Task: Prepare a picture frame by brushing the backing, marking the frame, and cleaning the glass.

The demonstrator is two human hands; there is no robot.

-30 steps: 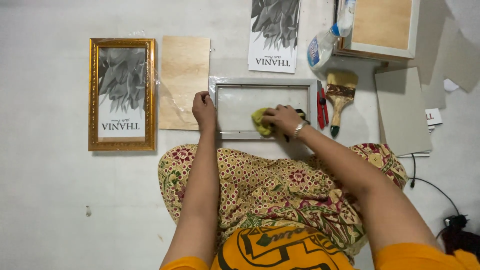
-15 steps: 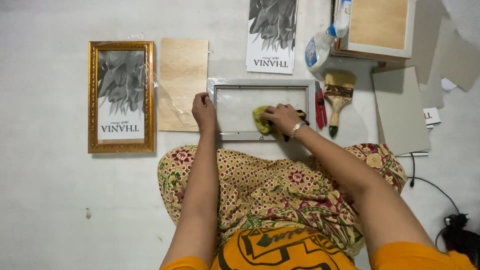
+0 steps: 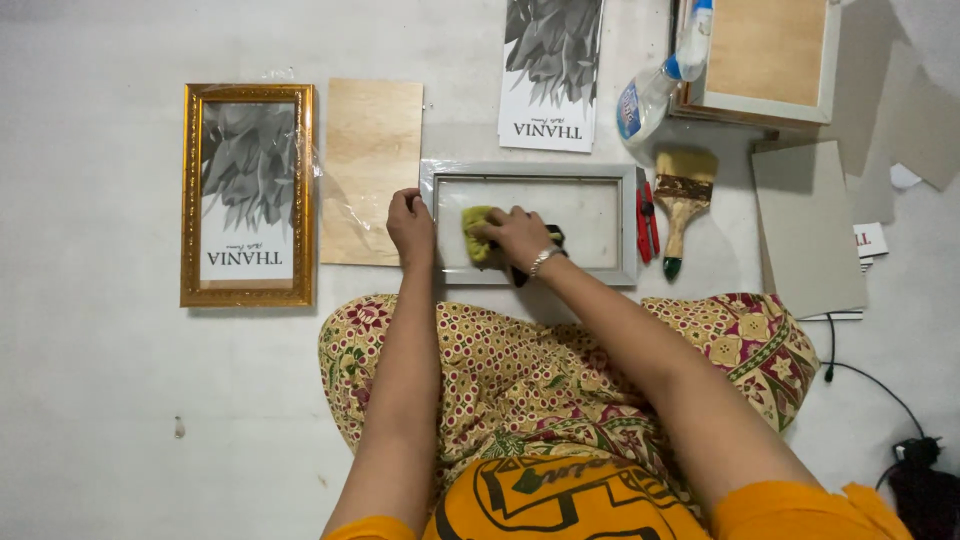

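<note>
Leftward now, right hand (image 3: pixel 515 235) (grip closed on yellow cloth (image 3: pixel 474 218)) beside red cutter (image 3: pixel 646 215).

Gold frame (image 3: pixel 247 195), brush (image 3: pixel 682 205), spray bottle (image 3: pixel 662 85)

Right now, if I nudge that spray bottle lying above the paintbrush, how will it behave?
The spray bottle lies on its side, so it would probably roll. It looks like thin clear plastic, likely light and slippery. Its nozzle end leans against the wooden-backed frame, which may check the roll.
</note>
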